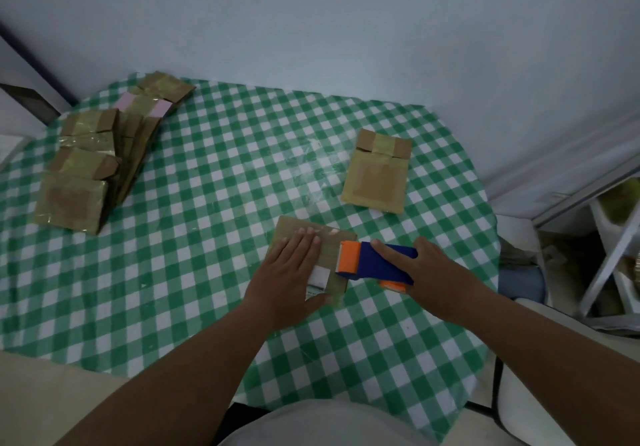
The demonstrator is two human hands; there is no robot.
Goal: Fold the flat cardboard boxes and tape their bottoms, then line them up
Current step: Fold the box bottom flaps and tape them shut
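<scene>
We see the left hand [289, 274] flat, fingers straight and together, pressing the box [332, 253] onto the table [207, 237] near its front edge. Right hand [433, 272] wraps the blue-orange dispenser [374, 262], index finger along its top; its orange head touches the box beside the left fingers.

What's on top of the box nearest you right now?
The left hand presses flat on the box; the tape dispenser, gripped by the right hand, rests on its right edge. The surface beneath them is hidden.
</scene>
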